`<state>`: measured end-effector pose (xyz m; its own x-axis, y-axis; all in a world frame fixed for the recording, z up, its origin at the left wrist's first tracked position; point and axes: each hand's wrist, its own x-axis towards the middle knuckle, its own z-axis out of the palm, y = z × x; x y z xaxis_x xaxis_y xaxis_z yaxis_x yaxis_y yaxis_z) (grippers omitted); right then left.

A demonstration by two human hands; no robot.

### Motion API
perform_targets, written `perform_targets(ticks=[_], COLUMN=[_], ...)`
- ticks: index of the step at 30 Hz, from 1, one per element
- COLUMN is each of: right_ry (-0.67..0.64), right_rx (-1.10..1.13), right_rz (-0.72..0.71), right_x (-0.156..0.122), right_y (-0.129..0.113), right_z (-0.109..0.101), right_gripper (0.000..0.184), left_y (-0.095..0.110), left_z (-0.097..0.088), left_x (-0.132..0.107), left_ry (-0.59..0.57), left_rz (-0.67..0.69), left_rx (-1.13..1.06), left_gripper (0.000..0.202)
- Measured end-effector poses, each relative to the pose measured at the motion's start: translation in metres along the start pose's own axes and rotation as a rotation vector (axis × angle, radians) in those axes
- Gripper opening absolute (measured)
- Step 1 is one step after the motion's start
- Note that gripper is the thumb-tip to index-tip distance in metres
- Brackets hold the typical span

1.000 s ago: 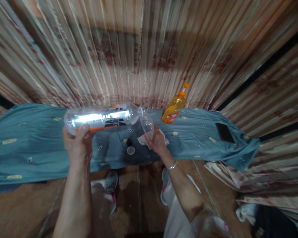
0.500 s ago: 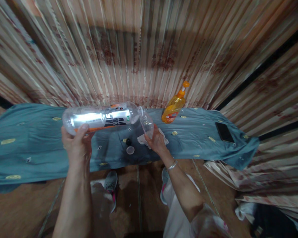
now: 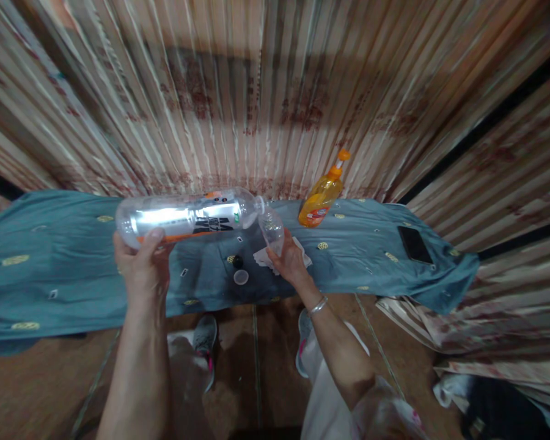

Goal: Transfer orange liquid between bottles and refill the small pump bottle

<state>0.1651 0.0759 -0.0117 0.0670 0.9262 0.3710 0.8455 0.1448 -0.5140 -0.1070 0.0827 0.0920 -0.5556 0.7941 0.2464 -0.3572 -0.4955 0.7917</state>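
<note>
My left hand [image 3: 143, 260] is wrapped round the base end of a large clear plastic bottle [image 3: 220, 214] with a silver and orange label. The bottle lies almost level in the air, its uncapped mouth pointing right. At that mouth is a small clear plastic container [image 3: 271, 229], tilted, gripped by the fingers of my right hand [image 3: 289, 260]; whether the two rims touch I cannot tell. Under my right hand a white tissue [image 3: 262, 259] rests on the cloth. A black cap [image 3: 238, 261] and a round translucent lid [image 3: 241, 277] lie between my hands.
A pump bottle of orange-yellow liquid [image 3: 321, 198] stands behind my right hand. Farther right lies a black phone [image 3: 415, 244]. Blue-green patterned cloth [image 3: 73, 263] covers the narrow table. Striped curtains [image 3: 220, 110] hang close behind and at the sides. My shoes [image 3: 205, 342] are below the front edge.
</note>
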Motion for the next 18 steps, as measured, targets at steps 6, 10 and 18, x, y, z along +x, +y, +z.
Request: perform_targets(ticks=[6, 10, 18], right_ry=[0.038, 0.045, 0.041], right_rx=[0.027, 0.054, 0.044], right_rz=[-0.018, -0.023, -0.009], right_x=[-0.0005, -0.0007, -0.0004], right_y=[0.0019, 0.003, 0.0024], right_z=[0.0015, 0.002, 0.0022], right_gripper=[0.071, 0.07, 0.07], left_y=[0.0, 0.0007, 0.0003], left_z=[0.0004, 0.0018, 0.0012], left_x=[-0.0014, -0.0019, -0.0011], left_ry=[-0.021, -0.018, -0.034], left_rz=[0.023, 0.024, 0.027], left_rx=[0.01, 0.033, 0.031], left_gripper=[0.055, 0.054, 0.052])
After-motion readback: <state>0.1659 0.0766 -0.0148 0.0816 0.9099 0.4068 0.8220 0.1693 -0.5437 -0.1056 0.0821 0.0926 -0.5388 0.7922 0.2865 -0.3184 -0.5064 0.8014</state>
